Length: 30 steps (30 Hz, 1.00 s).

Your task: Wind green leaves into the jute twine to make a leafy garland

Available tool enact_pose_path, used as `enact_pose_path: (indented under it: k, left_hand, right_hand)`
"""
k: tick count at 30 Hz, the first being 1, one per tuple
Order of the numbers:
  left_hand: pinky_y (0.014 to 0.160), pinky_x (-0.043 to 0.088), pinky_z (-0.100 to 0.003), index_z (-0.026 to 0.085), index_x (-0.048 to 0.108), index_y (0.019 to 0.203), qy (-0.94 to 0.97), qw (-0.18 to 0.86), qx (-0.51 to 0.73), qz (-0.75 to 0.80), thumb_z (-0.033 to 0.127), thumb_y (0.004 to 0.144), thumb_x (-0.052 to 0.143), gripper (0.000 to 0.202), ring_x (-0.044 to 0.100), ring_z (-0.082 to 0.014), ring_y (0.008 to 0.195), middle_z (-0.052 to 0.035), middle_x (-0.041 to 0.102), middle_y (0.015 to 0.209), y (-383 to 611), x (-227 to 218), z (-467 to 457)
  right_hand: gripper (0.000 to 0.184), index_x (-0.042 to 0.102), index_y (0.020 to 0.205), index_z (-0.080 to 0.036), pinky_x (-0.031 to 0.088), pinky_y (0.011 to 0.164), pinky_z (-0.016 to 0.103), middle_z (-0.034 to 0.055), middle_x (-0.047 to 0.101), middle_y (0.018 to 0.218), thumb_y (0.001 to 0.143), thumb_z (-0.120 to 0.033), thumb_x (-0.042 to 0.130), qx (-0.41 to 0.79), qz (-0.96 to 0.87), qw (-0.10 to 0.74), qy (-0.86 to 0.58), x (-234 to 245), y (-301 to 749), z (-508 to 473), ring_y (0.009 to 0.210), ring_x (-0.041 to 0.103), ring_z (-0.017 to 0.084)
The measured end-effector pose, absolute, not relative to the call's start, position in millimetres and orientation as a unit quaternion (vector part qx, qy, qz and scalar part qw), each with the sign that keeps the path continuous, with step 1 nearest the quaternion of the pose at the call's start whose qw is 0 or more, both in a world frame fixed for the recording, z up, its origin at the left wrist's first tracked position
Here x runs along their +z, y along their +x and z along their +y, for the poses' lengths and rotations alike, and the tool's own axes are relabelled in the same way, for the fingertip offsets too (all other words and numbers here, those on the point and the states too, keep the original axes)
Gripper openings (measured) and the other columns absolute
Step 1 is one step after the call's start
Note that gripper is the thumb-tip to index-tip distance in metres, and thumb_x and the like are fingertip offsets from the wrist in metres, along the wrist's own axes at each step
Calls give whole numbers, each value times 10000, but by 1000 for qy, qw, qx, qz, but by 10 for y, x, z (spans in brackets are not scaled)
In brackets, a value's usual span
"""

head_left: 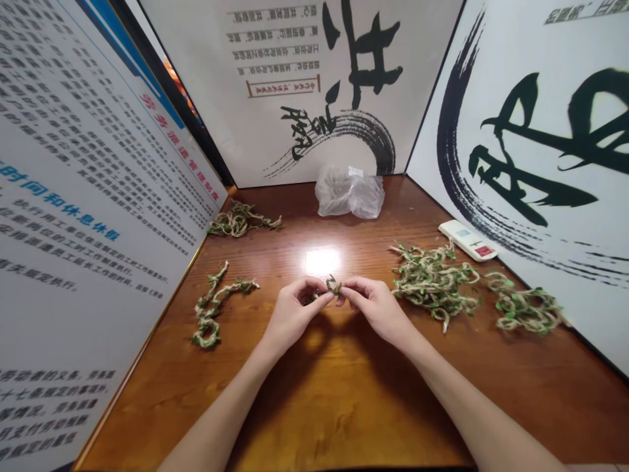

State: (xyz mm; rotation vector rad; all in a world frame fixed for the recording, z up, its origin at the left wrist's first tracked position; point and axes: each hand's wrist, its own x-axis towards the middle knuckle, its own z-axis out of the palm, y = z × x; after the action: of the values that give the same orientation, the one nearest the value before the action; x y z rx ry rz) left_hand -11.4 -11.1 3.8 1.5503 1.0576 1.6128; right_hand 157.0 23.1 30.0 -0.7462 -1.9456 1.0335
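Note:
Over the middle of the wooden table, my left hand [297, 308] and my right hand [373, 305] meet with fingertips pinched on a small loop of leafy twine [333, 284]. Part of that twine is hidden inside my left fingers. To the left lies a single bent length of twine with green leaves [209, 311]. A large tangled pile of the same leafy twine [432, 282] sits right of my right hand, with a smaller bunch [525, 305] beyond it. Another bunch [238, 219] rests at the far left of the table.
A crumpled clear plastic bag [348, 193] stands at the back of the wooden table [314, 406]. A white remote-like device [468, 240] lies by the right panel. Printed panels with large writing [314, 85] enclose the table on the left, back and right.

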Motion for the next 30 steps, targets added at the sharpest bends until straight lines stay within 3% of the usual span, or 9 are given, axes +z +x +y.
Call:
enact_pose_path:
  k: [5,8,14,17,20,22,25,30]
  left_hand:
    - [657,461,-226,135,613,806,604,283,619,414,281,744,711,187,599,-121,700,-34,654,791,-124,25,-106]
    - [646,446,-221,140,619,818,618,250,612,427,282,755,704,177,574,-114,689,-28,642,790,-123,25,-122]
    - [662,459,-237,143,620,805,611,282,599,434,338,750,710,222,598,-138,731,-40,654,804,-101,49,-146]
    - [714,475,-257,143,633,829,608,288,602,431,334,745,715,223,612,-154,787,-53,662,852,-122,52,-131]
    - [772,465,-262,167,671,816,625,204,619,430,281,718,739,165,597,-153,848,-44,652,898,-157,50,-119]
    - [734,460,-250,183,690,799,629,157,624,437,262,699,757,144,585,-138,782,-26,651,831,-171,44,-117]
    - [686,485,-248,174,704,806,614,203,623,441,277,707,750,150,606,-134,687,-23,682,752,-163,24,-111]
    - [860,536,-347,141,719,919,584,333,615,412,297,698,738,271,685,-211,881,-88,729,942,-128,21,-103]
  right_hand:
    - [241,712,912,-145,486,808,318,68,714,883,791,-338,635,429,-759,394,-291,298,1555,209,853,651,192]
    - [278,722,886,-147,498,792,342,83,723,904,738,-381,697,418,-742,413,-324,276,1532,188,838,661,217]
    - [248,729,848,-170,505,838,352,83,724,917,775,-394,653,416,-710,482,-300,236,1489,199,882,664,223]
    - [272,727,879,-171,509,765,312,68,716,898,795,-410,627,434,-716,466,-288,235,1492,217,784,638,184]
    - [285,727,877,-169,476,656,262,49,697,838,815,-416,600,447,-725,442,-282,254,1509,219,655,567,136]
    - [288,728,872,-166,450,623,244,43,687,813,816,-419,602,458,-725,430,-283,267,1519,214,652,553,129]
    - [305,728,859,-163,435,603,240,46,686,811,805,-441,613,469,-724,412,-292,274,1524,215,679,566,138]
    - [303,727,778,-153,470,646,271,43,688,728,755,-446,652,440,-718,424,-332,263,1535,244,692,612,166]
